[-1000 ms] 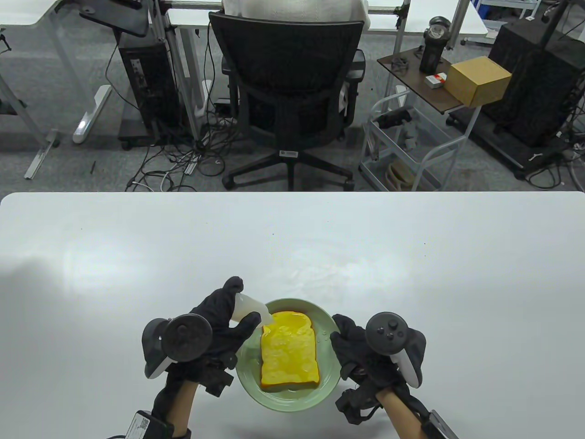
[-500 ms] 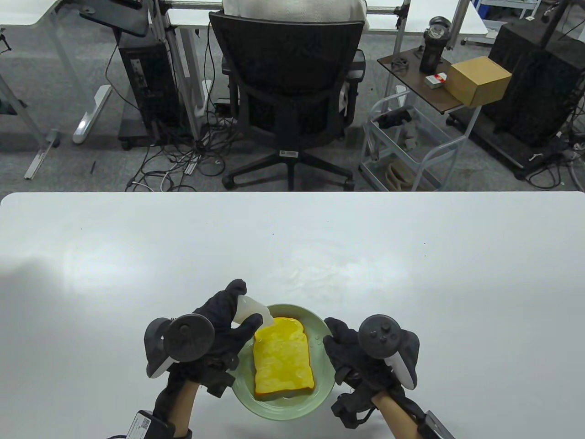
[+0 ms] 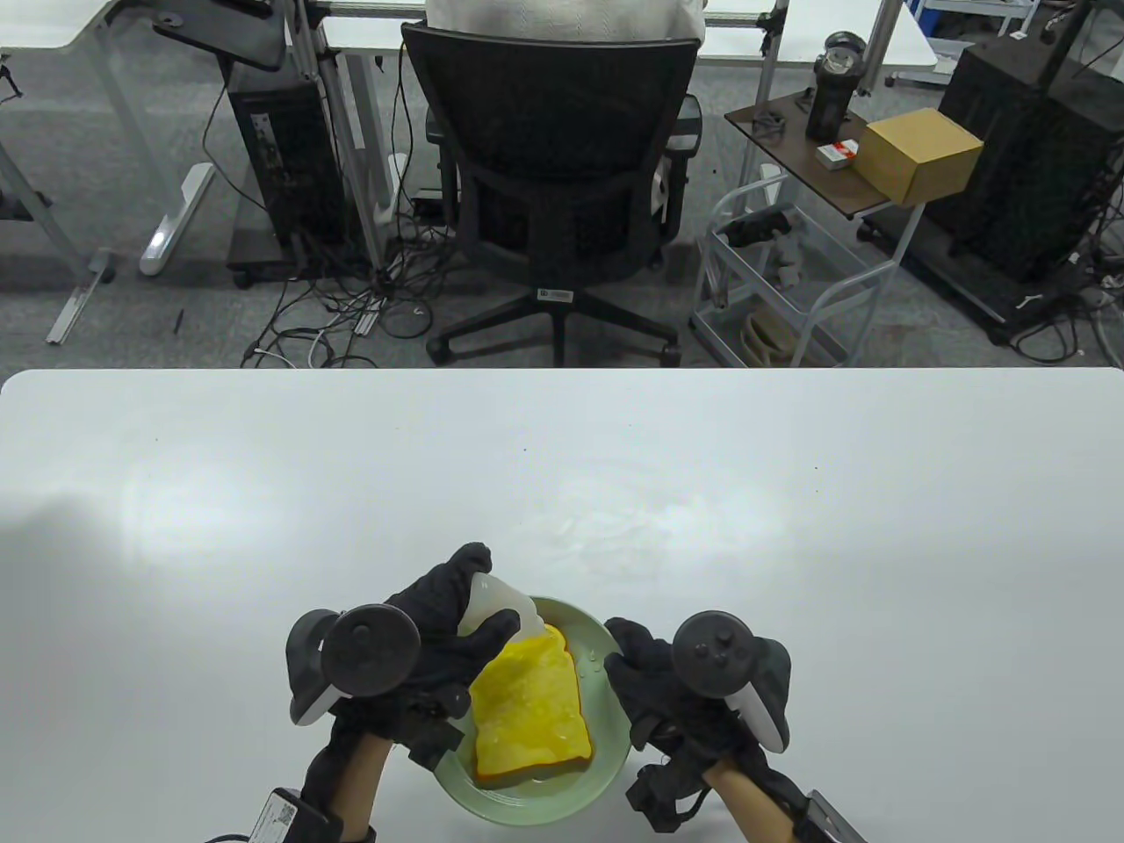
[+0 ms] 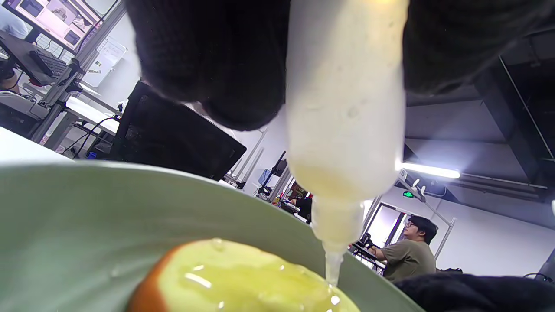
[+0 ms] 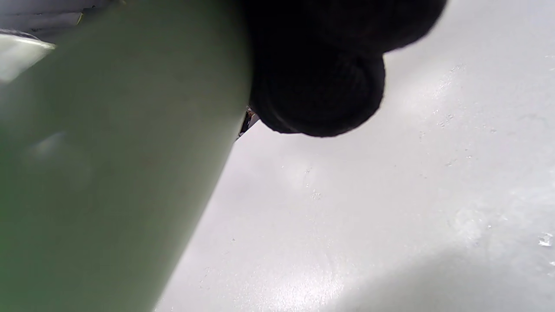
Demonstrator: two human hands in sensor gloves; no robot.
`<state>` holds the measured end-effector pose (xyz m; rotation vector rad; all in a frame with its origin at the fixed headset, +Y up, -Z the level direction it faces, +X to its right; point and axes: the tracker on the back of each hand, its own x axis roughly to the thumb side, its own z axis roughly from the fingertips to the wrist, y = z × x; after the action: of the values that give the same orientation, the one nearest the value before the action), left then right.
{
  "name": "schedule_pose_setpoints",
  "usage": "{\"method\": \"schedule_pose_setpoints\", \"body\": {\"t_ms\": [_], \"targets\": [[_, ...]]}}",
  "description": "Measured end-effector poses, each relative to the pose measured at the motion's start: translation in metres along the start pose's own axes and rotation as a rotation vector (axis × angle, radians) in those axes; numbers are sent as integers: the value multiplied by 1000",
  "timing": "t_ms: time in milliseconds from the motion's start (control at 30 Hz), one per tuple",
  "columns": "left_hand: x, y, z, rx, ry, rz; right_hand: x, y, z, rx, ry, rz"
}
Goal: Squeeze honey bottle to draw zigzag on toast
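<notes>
A slice of yellow toast [image 3: 531, 707], glossy with honey, lies on a pale green plate [image 3: 606, 755] near the table's front edge. My left hand [image 3: 457, 628] grips a translucent squeeze bottle [image 3: 505, 606], tilted nozzle-down over the toast's far corner. In the left wrist view the bottle [image 4: 344, 108] hangs from my fingers [image 4: 208, 56] and its nozzle tip touches the honeyed toast [image 4: 243, 281]. My right hand [image 3: 645, 680] holds the plate's right rim; in the right wrist view a fingertip [image 5: 318, 91] sits against the plate's green wall [image 5: 108, 151].
The white table [image 3: 790, 492] stretches wide beyond the plate. Small wet specks lie on it just past the plate [image 3: 606, 527]. An office chair [image 3: 553, 176] and a cart [image 3: 790, 290] stand beyond the far edge.
The plate and toast have slid left and toward me, turning a little, with my right hand. My left hand and bottle have shifted slightly right over the toast.
</notes>
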<state>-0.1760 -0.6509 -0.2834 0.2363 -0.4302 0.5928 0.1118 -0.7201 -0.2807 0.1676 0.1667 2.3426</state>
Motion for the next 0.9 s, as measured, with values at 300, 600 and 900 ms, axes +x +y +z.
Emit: {"method": "schedule_pose_setpoints", "body": {"t_ms": [300, 600, 900], "targets": [[0, 1, 0, -1, 2, 0, -1, -4, 0, -11, 12, -11], [-8, 9, 2, 7, 32, -6, -10, -15, -4, -36, 58, -53], [-18, 20, 5, 21, 67, 1, -15, -26, -6, -65, 80, -80]]}}
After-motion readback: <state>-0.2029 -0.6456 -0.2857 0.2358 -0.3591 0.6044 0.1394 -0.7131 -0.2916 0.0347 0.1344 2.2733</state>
